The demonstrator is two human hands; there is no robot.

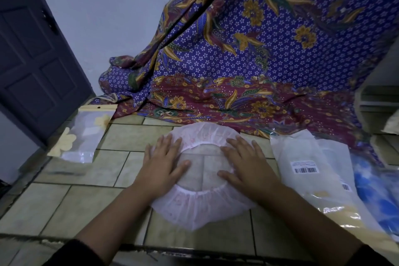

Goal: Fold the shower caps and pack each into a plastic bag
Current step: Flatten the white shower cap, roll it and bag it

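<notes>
On the shower cap (200,211), the left hand (163,164) and right hand (248,166) press flat, fingers (169,144) straight, gripping nothing; smoothing its rim outward should keep the fold crisp.

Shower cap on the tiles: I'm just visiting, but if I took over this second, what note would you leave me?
Left hand and right hand: both flat, pressing the translucent white elastic-rimmed shower cap, opening up, on the beige tiled surface. No grip on it.
Clear yellow-flowered plastic bag lies left; white barcoded packets right.
Done: cap spread flat.
Left: fold it, bag it.
</notes>
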